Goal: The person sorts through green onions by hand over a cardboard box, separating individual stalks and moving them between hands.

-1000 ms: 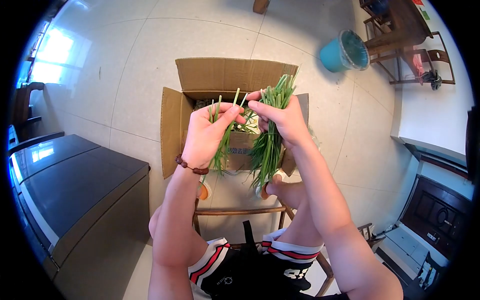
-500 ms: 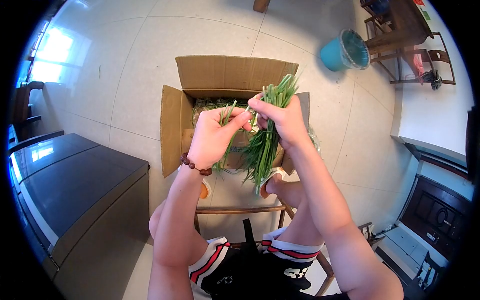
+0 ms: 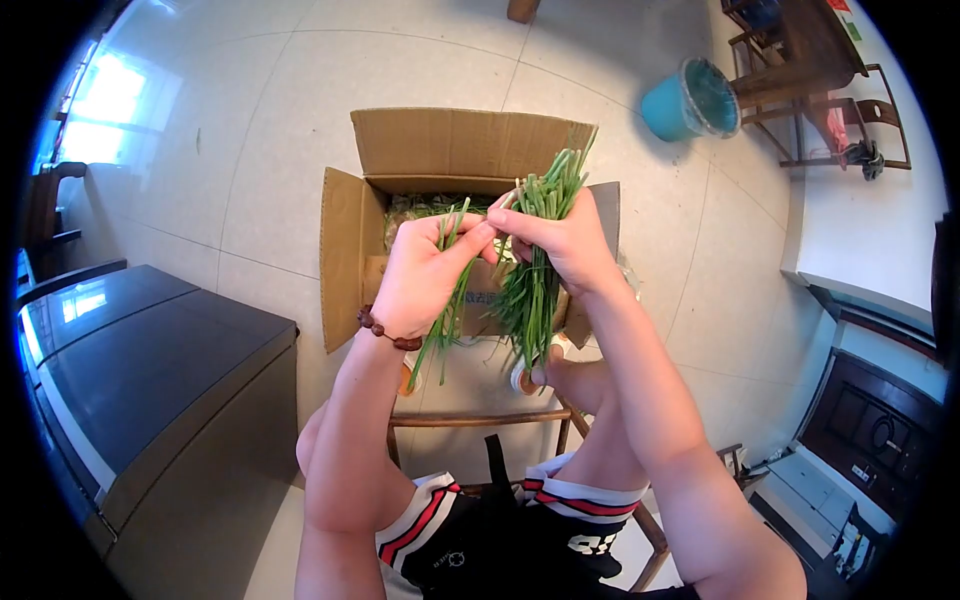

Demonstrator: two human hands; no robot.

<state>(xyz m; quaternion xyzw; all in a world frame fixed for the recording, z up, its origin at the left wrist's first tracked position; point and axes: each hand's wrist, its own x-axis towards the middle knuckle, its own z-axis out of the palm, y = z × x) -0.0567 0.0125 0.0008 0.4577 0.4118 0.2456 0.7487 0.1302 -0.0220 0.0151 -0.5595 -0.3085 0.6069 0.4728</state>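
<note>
A thick bunch of green chives [image 3: 533, 305] is gripped in my right hand [image 3: 572, 242], pale cut ends up and leaves hanging down. My left hand [image 3: 420, 275] is closed around a few loose chives [image 3: 437, 340], which trail below the wrist. The thumbs and fingertips of both hands meet beside the top of the bunch; whatever is pinched there is too small to make out. Under both hands stands an open cardboard box [image 3: 450, 148], with more greens [image 3: 425, 209] lying inside. My hands hide part of its contents.
A turquoise bucket [image 3: 668, 108] with a plastic liner stands on the tiled floor at the upper right, near wooden furniture [image 3: 800, 60]. To the left is a dark glossy cabinet [image 3: 200, 390]. A wooden bar [image 3: 480, 420] crosses in front of my knees.
The chives in my left hand hang lower and spread further left. The bunch in my right hand is turned a little, and my fingertips have come closer together.
</note>
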